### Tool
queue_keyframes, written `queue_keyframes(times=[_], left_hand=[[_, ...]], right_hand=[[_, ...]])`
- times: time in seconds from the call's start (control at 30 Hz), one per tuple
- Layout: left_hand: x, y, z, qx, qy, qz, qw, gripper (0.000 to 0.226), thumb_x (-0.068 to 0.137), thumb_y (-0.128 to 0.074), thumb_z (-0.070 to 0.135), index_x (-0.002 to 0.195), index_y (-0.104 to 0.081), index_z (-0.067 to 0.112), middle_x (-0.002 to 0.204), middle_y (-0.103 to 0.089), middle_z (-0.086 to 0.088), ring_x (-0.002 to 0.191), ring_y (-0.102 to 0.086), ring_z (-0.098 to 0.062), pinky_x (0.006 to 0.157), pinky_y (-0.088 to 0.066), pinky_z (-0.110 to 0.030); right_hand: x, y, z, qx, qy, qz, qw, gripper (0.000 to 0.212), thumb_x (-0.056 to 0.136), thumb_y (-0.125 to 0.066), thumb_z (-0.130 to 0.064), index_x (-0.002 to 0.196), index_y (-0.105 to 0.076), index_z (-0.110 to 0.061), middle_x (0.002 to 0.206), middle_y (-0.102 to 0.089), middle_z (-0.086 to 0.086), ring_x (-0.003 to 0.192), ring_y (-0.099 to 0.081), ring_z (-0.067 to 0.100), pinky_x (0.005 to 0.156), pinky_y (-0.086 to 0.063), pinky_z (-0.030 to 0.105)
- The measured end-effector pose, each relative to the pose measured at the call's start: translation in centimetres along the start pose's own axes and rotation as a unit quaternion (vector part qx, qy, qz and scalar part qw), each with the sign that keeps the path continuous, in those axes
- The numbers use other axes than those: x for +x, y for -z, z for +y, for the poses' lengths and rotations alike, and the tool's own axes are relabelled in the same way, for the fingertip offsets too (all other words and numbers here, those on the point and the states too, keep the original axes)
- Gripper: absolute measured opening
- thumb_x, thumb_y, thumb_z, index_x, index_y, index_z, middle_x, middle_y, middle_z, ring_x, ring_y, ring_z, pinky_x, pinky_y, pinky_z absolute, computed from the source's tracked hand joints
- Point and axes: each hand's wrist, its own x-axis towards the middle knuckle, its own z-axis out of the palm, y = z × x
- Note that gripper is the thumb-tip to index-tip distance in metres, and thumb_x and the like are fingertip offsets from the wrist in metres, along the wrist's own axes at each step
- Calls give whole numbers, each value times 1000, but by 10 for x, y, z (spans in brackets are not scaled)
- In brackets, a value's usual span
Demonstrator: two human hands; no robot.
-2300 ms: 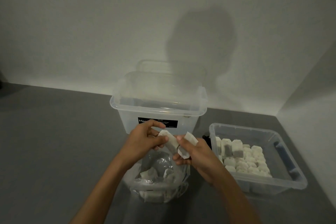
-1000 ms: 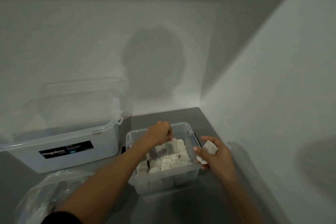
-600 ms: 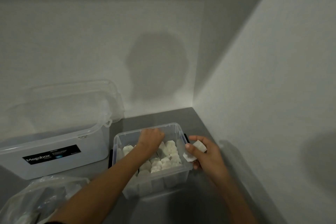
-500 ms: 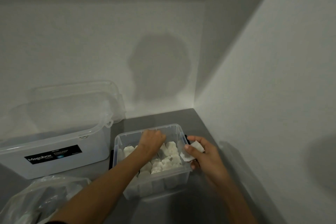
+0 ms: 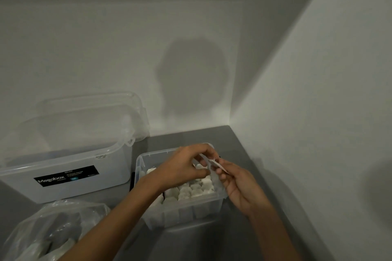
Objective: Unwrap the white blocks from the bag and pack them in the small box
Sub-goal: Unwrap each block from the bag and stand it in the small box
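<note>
Left hand (image 5: 180, 168) up out of box (image 5: 180, 213), now meets right hand (image 5: 239, 186). Both pinch wrapped block (image 5: 214, 165) between them, over box's right side.

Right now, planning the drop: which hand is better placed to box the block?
Likely left hand: it pinches the block above the box; right hand sits mostly outside its rim.

Small box (image 5: 184, 213): clear plastic, smooth. Large box (image 5: 110, 167): frosted plastic, glossy black label (image 5: 65, 176). Bag (image 5: 53, 224): thin clear film, crinkled, shiny. Blocks (image 5: 191, 190): white, matt. Counter (image 5: 201, 241): grey, smooth, matt. Walls (image 5: 84, 48): white, matt.
</note>
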Motion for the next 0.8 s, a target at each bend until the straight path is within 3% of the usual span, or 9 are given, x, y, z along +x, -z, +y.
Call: queue_keyframes(times=[0.1,0.17,0.23,0.3,0.37,0.5,0.63,0.8], left_hand=[[-1,4,4,-21,-17,20,999,13,82,-72,21,95,-69,22,93,-67,14,86,-63,-1,73,-52,-16],[0,8,2,-31,-2,32,999,10,83,-71,21,92,-71,22,87,-69,14,81,-63,0,73,-49,-13],[1,13,-2,-20,25,34,999,11,83,-72,24,93,-72,26,83,-69,14,78,-63,0,71,-48,-14],[2,18,-5,-4,48,30,998,17,82,-72,26,98,-69,27,80,-69,10,75,-63,-2,70,-49,-17],[4,21,-5,-3,64,30,997,28,79,-75,23,105,-64,24,78,-70,2,74,-65,-7,72,-53,-24],[9,24,-3,9,78,29,996,40,76,-77,17,111,-56,20,79,-71,-3,74,-67,-13,76,-56,-31],[14,23,-5,17,80,38,996,41,79,-74,11,114,-54,17,81,-71,-5,74,-67,-15,72,-55,-25],[12,25,-27,47,110,57,991,36,81,-70,10,113,-56,18,86,-70,0,71,-65,-7,66,-54,-17]], right_hand=[[-1,-3,1,0,-34,-21,999,22,95,-51,-4,104,-66,8,83,-64,16,55,-59,9,48,-49,15],[-3,-4,1,-123,-23,-10,992,21,96,-52,-12,104,-68,-1,84,-67,12,58,-60,12,49,-47,19],[0,-4,-1,-324,43,51,944,19,96,-55,-23,107,-67,-13,91,-69,6,65,-62,13,53,-48,21],[5,-7,-10,-444,131,88,882,19,94,-56,-28,106,-67,-17,95,-69,0,77,-63,11,65,-53,24],[7,-14,-19,-498,199,61,842,14,92,-58,-31,100,-68,-24,96,-68,-8,87,-63,5,76,-52,22],[13,-30,-31,-599,242,-25,763,16,88,-65,-34,100,-71,-26,91,-68,-15,80,-59,-7,70,-44,9],[24,-35,-35,-680,258,-58,683,12,86,-69,-27,95,-74,-20,86,-69,-10,70,-54,-6,66,-41,10],[52,-39,-35,-729,244,-62,637,11,90,-63,-14,94,-73,-12,88,-69,2,71,-58,5,64,-45,12]])
